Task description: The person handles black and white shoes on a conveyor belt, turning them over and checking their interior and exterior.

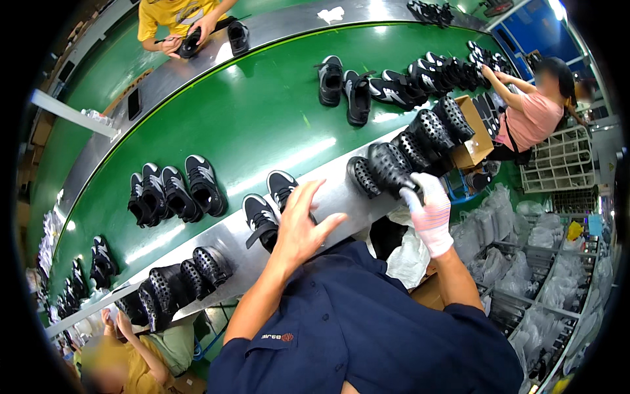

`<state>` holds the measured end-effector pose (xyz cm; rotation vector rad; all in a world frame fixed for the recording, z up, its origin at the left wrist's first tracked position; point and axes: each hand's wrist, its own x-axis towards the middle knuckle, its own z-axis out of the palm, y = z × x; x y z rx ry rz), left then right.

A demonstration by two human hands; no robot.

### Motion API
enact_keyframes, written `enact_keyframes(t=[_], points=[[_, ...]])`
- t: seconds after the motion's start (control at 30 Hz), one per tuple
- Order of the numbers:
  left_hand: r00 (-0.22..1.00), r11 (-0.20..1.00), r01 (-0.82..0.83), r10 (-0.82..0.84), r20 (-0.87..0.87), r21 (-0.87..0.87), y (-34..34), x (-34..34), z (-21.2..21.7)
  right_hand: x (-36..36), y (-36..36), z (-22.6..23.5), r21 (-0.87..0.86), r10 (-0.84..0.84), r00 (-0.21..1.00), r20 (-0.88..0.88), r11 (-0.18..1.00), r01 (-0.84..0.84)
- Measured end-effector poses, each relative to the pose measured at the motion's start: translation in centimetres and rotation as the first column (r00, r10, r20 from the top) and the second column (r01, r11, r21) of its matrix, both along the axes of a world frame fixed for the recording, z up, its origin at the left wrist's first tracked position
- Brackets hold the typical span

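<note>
My left hand (302, 226) is bare, with thumb and fingers spread apart and nothing in it. It hovers over a pair of black-and-grey sneakers, partly hiding the right sneaker (282, 186); the left sneaker (261, 220) stands beside it on the metal ledge. My right hand (431, 217) wears a white knit glove with coloured stripes. Its fingers close on the near end of a black perforated shoe form (387, 164), one of several in a row along the ledge. The exact grip is partly hidden by the glove.
More black shoe forms (167, 289) line the ledge at left. Sneakers (172, 190) stand in groups on the green belt (262, 125). A cardboard box (474, 134) sits at right near a person in pink (535, 115). Other people work at far left and near left. Wire racks (525, 295) hold plastic-wrapped goods.
</note>
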<state>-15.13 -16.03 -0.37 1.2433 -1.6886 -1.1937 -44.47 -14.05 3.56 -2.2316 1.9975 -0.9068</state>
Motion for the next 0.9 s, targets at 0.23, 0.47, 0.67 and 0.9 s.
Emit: enact_keyframes(t=[0.23,0.47,0.67,0.9], points=[[0.847,0.931,0.137,0.068,-0.528,0.339,-1.9,-0.5,-1.1,8.4,2.1,3.3,0.602,0.013,0.889,0.458,0.731,-0.321],[0.963,0.994,-0.104,0.104,0.247,-0.013,-1.0,5.1,-4.0,10.1,1.8,-2.0,0.799,0.057,0.928,0.367,0.492,-0.346],[0.675,0.908,-0.12,0.371,0.638,-0.401,-1.9,3.8,-3.6,11.2,-1.1,-5.0,0.886,0.344,0.932,0.119,0.387,-0.256],[0.802,0.983,0.138,-0.039,0.596,-0.122,-3.1,3.5,-10.7,16.7,-2.7,-7.2,0.828,0.358,0.93,-0.078,0.543,-0.14]])
